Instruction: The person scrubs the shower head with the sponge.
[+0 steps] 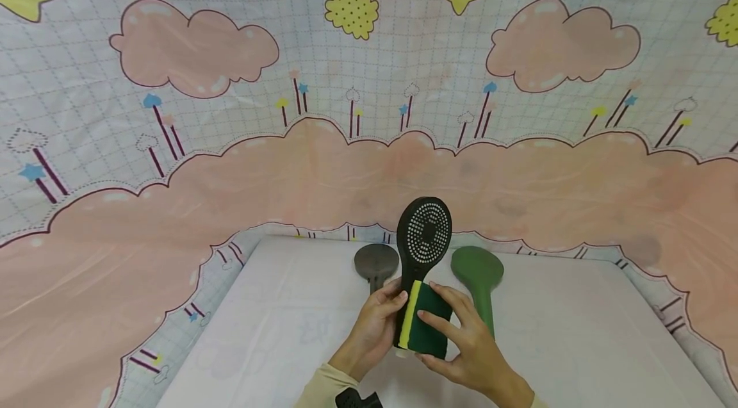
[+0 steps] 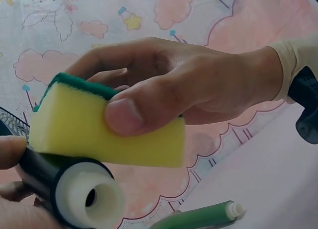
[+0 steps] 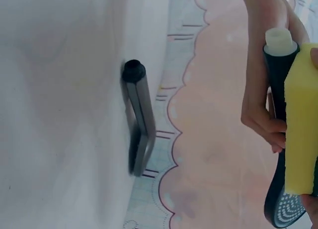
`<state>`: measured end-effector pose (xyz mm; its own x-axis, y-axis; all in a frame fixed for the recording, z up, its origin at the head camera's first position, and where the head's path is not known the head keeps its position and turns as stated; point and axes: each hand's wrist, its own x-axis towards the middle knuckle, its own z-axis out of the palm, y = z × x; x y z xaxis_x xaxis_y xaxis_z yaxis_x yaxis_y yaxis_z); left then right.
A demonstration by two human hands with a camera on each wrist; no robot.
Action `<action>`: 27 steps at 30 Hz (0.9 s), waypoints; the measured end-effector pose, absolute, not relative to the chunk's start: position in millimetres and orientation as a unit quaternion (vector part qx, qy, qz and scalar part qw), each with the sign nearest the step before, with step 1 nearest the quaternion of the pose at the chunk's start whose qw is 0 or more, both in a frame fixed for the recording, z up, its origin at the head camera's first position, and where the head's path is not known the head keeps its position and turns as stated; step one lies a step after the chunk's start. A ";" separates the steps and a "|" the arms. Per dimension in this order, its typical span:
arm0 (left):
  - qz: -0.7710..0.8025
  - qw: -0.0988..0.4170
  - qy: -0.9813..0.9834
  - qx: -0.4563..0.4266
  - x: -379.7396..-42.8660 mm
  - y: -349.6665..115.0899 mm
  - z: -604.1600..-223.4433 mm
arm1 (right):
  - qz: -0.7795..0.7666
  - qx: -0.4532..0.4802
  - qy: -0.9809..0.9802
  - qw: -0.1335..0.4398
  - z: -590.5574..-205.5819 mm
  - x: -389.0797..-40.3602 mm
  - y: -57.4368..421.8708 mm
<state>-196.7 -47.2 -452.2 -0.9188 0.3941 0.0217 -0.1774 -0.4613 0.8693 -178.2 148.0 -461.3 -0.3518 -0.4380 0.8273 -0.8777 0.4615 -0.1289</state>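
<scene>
Head up and tilted slightly, a black shower head (image 1: 423, 235) is gripped around its handle by my left hand (image 1: 369, 334). My right hand (image 1: 469, 350) holds a sponge (image 1: 429, 321), yellow with a dark green scouring side, against that handle. In the left wrist view, the right thumb presses on the yellow foam (image 2: 79, 124), which lies along the handle just above its white threaded end (image 2: 94, 194). The right wrist view shows the sponge's yellow side (image 3: 300, 124) along the black handle, with the left fingers (image 3: 271, 124) behind it.
A dark grey shower head (image 1: 376, 261) lies on the white table (image 1: 259, 331) behind the left hand. To the right of the black one lies a green shower head (image 1: 477, 270). A patterned cloth (image 1: 357, 171) with pink clouds surrounds the table and rises behind it.
</scene>
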 end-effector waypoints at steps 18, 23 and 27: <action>0.852 0.215 0.459 0.131 -191.8 -54.2 -453.4 | 0.269 0.433 -0.769 0.386 -449.9 -187.1 152.0; 0.857 0.216 0.449 0.129 -192.0 -54.1 -454.5 | 0.263 0.420 -0.778 0.385 -447.9 -191.9 154.6; 0.860 0.211 0.448 0.125 -192.2 -53.7 -454.3 | 0.265 0.413 -0.782 0.386 -446.2 -194.2 155.3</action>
